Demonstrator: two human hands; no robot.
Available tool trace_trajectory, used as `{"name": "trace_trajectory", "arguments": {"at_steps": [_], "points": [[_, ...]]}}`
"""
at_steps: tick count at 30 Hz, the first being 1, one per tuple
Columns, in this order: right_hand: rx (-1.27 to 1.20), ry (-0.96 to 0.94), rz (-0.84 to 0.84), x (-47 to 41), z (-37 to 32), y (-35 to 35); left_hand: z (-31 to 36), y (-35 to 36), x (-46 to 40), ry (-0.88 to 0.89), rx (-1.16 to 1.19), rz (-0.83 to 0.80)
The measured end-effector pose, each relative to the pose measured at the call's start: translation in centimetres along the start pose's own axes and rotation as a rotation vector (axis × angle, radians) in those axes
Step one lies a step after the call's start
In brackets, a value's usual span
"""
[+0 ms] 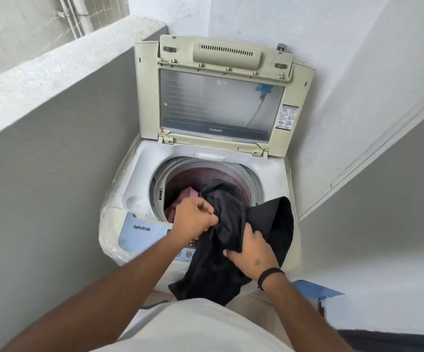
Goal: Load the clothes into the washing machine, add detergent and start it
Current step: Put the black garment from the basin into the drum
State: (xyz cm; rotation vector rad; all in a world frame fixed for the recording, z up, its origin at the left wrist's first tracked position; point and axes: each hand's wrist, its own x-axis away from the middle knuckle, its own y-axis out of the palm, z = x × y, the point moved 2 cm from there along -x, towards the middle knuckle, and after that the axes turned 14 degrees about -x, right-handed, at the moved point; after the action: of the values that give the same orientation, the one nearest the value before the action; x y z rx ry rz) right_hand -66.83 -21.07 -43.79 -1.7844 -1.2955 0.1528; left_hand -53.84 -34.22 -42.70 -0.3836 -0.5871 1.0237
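A white top-loading washing machine (140,174) stands in the corner with its lid (218,97) raised against the back wall. Inside the drum (200,179) lies a pink garment (184,195). A black garment (269,222) hangs over the front rim, partly in the drum, partly draped over the control panel (142,231) and down the front. My left hand (193,217) is closed on a fold of it above the drum's front edge. Lower down, over the panel, my right hand (252,254) grips the same cloth. No detergent is in view.
A grey parapet wall (53,148) closes in the left side, a white wall (358,85) the right and back. A blue object (317,288) lies on the floor to the right of the machine. A tap (280,48) sticks out behind the lid.
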Motion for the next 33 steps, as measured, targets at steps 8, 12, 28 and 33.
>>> {"name": "trace_trajectory", "arguments": {"at_steps": [8,12,28,33], "points": [[-1.03,0.041,0.112,-4.1,-4.5,-2.9,-1.3,-2.7,0.1,-0.04,0.245,0.327],[-1.498,0.105,0.172,-6.3,-8.5,-6.3,-4.8,-2.4,1.9,-0.178,-0.056,0.017],[-0.44,0.096,-0.021,-1.3,-3.7,1.7,-1.5,-4.7,-3.4,-0.004,0.083,0.147],[-0.533,-0.038,-0.15,-1.2,-3.6,3.6,4.1,-8.9,-6.2,0.057,0.618,0.089]]}}
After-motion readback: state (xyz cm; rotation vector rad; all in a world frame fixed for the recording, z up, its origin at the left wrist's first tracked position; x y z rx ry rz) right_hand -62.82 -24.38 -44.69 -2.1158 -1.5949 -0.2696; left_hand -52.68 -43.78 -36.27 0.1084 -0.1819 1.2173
